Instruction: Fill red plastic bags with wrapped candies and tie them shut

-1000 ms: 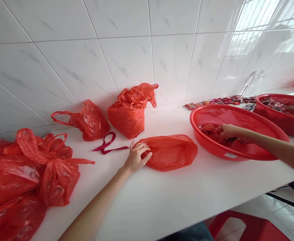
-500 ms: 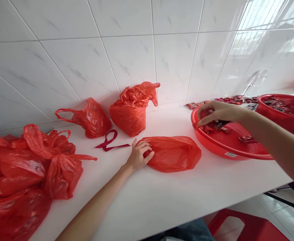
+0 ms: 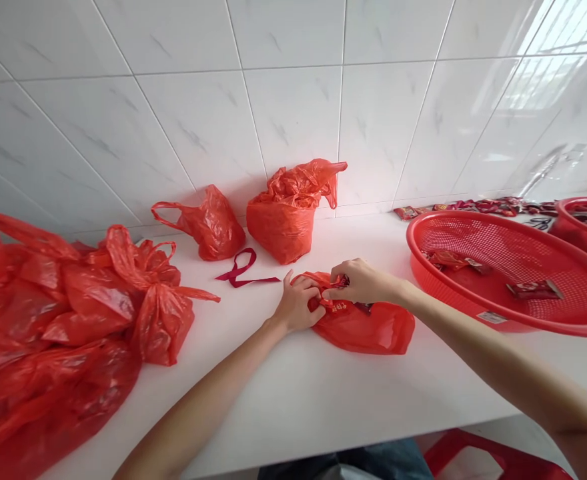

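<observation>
the right hand has moved from the red basket to the red bag, carrying wrapped packets. fewer packets now lie in the basket.

Bright, cool daylt overall, w/ barred-window reflection glaring off the tiled wall at upper R, wall dimmer & greyer far L. Soft, faint shadows on the tabletop, shiny hilites on the bag pile at L, pale sheen on the ctr bag. Wide-angle distortion at edges, esp. big basket stretched at R; pile slightly soft vs. sharper ctr.
</observation>
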`<state>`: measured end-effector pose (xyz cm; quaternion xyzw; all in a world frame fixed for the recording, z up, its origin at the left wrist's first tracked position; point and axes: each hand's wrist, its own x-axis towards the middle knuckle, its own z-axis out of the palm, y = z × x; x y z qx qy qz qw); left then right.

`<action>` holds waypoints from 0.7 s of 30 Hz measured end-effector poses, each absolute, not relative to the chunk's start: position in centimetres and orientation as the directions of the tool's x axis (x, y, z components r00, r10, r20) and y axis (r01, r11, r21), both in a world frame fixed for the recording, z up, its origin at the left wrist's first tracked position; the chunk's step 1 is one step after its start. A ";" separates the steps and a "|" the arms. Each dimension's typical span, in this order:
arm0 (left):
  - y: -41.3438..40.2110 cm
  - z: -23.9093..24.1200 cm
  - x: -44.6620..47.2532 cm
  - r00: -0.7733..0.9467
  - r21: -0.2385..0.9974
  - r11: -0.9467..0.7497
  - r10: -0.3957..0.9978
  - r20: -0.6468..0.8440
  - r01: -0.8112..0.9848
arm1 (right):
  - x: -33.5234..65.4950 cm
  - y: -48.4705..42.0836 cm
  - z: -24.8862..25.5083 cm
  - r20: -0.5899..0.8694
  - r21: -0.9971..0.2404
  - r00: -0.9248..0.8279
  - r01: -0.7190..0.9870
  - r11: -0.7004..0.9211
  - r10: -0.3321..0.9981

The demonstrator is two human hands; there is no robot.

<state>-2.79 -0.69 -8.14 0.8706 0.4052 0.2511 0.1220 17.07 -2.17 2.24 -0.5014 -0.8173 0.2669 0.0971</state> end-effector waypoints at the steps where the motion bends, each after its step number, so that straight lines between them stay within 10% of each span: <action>1: -0.7 -8.1 -2.8 0.545 0.417 -0.641 0.767 0.338 0.644 | 17.1 -2.4 2.3 -0.137 -0.576 -0.487 0.748 0.331 0.862; 7: -0.9 -8.0 -2.6 0.532 0.412 -0.623 0.782 0.323 0.665 | 18.2 -3.1 1.4 -0.345 -0.544 -0.410 0.820 0.176 0.844; 12: -1.0 -8.0 -2.5 0.533 0.410 -0.615 0.788 0.308 0.673 | 19.3 -2.8 0.4 -0.222 -0.478 -0.219 0.874 0.090 0.950; 21: -1.2 -8.2 -2.4 0.549 0.409 -0.606 0.794 0.262 0.682 | 18.6 -4.2 0.6 -0.333 -0.587 -0.437 0.790 0.179 0.836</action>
